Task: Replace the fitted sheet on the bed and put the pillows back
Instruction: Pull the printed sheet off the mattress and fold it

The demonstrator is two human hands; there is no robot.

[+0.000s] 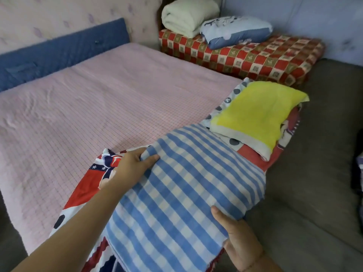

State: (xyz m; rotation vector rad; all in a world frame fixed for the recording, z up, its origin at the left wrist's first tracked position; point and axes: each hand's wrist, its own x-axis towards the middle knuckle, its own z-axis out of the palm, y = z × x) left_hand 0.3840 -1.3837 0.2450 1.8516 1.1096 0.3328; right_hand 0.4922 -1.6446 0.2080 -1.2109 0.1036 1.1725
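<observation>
Though a few wrinkles show near its left edge, the bed lies mostly flat & fills the left and middle of the view, its top pink w/ a fine grid. A grey surface runs down the right side; can't tell if it is floor or couch.

The checked sheet, blue & white, lies bunched over the bed's near right corner. It sits on top of a patterned sheet in red, white & navy w/ stars and dots. Beyond the bed at top right, a red checked blanket covers a low platform. A blue quilted pad stands along the bed's far left side against the pale wall.

A yellow pillow rests at the bed's right edge, just beyond the checked sheet & touching it. On the red checked blanket sit a cream rolled blanket and, just beside it, a light blue pillow.

The left hand reaches in from bottom left. Its grip pinches the checked sheet's far left edge, thumb on top, fingers tucked under. The right hand is at the sheet's near right edge. Its grip holds the cloth w/ thumb on top, fingers underneath & mostly hidden.
</observation>
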